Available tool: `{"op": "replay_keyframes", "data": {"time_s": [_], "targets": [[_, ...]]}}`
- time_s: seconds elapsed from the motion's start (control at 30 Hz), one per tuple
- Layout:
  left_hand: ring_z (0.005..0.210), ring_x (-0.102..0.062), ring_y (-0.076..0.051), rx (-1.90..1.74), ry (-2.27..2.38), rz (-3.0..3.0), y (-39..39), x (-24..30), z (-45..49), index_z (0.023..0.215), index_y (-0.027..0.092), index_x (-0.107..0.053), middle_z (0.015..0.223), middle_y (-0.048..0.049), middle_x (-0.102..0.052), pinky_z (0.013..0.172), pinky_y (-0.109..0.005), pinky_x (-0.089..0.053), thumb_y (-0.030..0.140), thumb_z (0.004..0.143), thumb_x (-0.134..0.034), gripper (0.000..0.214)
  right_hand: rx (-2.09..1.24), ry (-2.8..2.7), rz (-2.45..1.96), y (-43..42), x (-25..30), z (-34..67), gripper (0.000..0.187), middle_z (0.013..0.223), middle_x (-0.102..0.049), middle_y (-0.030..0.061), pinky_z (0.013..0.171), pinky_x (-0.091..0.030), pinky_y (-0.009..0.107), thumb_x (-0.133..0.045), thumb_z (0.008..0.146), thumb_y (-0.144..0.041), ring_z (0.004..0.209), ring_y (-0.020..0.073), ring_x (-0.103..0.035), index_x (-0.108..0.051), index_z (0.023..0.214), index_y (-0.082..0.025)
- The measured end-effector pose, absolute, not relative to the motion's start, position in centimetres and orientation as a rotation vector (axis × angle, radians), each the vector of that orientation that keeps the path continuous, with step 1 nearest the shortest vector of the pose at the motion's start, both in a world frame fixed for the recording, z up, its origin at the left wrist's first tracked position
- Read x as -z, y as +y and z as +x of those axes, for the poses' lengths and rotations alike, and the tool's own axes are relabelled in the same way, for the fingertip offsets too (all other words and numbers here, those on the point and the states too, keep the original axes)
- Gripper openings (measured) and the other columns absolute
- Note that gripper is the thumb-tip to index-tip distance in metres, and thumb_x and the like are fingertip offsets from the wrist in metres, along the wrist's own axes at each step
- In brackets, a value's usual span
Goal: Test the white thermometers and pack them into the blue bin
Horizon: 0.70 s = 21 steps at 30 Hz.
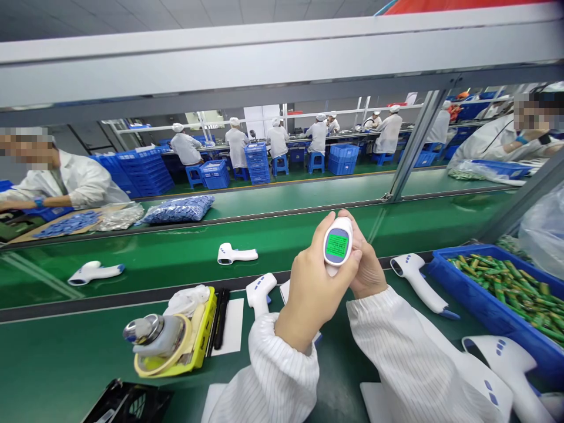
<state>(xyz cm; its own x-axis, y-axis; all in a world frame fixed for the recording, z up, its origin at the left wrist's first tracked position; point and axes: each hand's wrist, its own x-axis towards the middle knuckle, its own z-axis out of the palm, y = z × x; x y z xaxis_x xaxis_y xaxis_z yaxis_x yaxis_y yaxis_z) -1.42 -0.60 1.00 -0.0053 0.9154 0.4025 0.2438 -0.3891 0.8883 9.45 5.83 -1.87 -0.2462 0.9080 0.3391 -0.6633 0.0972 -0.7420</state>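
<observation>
My left hand [311, 285] and my right hand [368, 264] are both closed round a white infrared thermometer [338, 247], held up above the bench edge. Its oval screen glows green and faces me; the digits are too small to read. Most of its handle is hidden behind my fingers. Just left of my left wrist lies another white thermometer [261, 291], its lower end partly covered by my sleeve. To the right of my right hand rests a thermometer [418, 282] with blue buttons, and more white thermometers [502, 355] lie beside my right forearm.
A blue bin [440, 267] of green-and-yellow cylinders stands at right. On the left sits a yellow tray [200, 346] with a metal-topped bottle [154, 332], near black pens [221, 320]. Two thermometers [237, 254] lie on the green belt [167, 255]. Co-workers sit beyond.
</observation>
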Motion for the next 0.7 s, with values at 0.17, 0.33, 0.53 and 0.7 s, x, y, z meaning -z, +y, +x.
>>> {"op": "replay_keyframes", "data": {"time_s": [0.17,0.33,0.53,0.7], "targets": [[0.103,-0.066,-0.023,-1.435,1.182,1.702,-0.5,-1.1,-1.7,0.144,0.034,-0.041,0.123,-0.0025,-0.068,0.086,-0.035,-0.052,0.044,0.090,-0.059,0.058,-1.517,-1.038,-0.319,6.0,2.1,9.4,0.050,0.084,-0.060,-0.0038,0.059,-0.050,0.023,-0.080,0.066,-0.036,0.066,0.0123,-0.057,-0.056,0.110,-0.033],[0.114,-0.059,-0.025,-1.558,1.262,1.766,-0.1,-0.7,-1.5,0.142,0.027,-0.044,0.130,-0.0088,-0.059,0.096,-0.037,-0.049,0.042,0.090,-0.060,0.057,-1.483,-1.044,-0.332,6.0,1.9,9.2,0.049,0.100,-0.063,-0.0015,0.071,-0.054,0.027,-0.076,0.072,-0.036,0.080,0.0149,-0.063,-0.055,0.116,-0.034],[0.122,-0.054,-0.021,-1.817,1.059,1.587,1.0,-0.1,-1.6,0.135,0.028,-0.051,0.139,-0.0064,-0.054,0.101,-0.032,-0.044,0.025,0.094,-0.051,0.042,-1.142,-1.236,-0.364,4.9,1.3,8.0,0.047,0.145,-0.047,0.0006,0.107,-0.045,0.036,-0.067,0.085,-0.032,0.137,0.0215,-0.044,-0.049,0.128,-0.036],[0.078,-0.065,-0.014,-1.772,0.629,0.484,3.2,-0.4,-4.3,0.127,0.019,-0.053,0.100,-0.0051,-0.068,0.075,-0.024,-0.053,0.026,0.093,-0.048,0.035,-0.939,-1.805,-0.288,4.1,1.4,6.7,0.032,0.159,-0.031,-0.0024,0.121,-0.025,0.044,-0.064,0.090,-0.030,0.149,0.0264,-0.024,-0.065,0.122,-0.032]]}}
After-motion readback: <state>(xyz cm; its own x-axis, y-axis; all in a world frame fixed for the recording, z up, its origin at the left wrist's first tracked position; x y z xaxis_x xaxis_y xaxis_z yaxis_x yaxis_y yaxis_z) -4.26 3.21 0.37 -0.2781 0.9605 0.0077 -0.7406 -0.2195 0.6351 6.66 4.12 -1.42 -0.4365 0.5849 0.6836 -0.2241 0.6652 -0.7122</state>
